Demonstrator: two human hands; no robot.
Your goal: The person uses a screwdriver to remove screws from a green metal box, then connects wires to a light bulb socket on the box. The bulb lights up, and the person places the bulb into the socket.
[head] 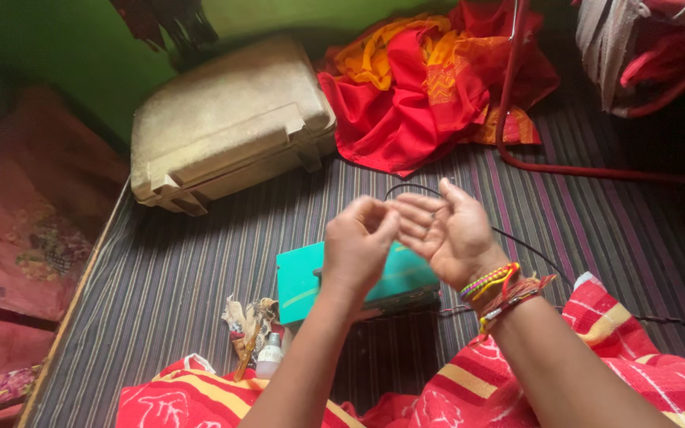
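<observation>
Both hands are up over the teal box [304,281]: left hand [356,247] fingers pinched together, maybe on something tiny; right hand [449,230] palm open, fingers apart. Looks mid-job.

Both forearms rose from the bottom edge toward the middle of the view, the left from about 6 o'clock, the right from about 5 o'clock. The left hand [356,246] showed its back to the camera, fingers curled inward and pinched together at the tips, pointing toward 2 o'clock. The right hand [447,230] lay just beside it at 3 o'clock, palm turned up and open, fingers loosely spread toward 10 o'clock, meeting the left fingertips. Whether anything sat between the fingertips could not be told. The right wrist was bent back slightly.
</observation>
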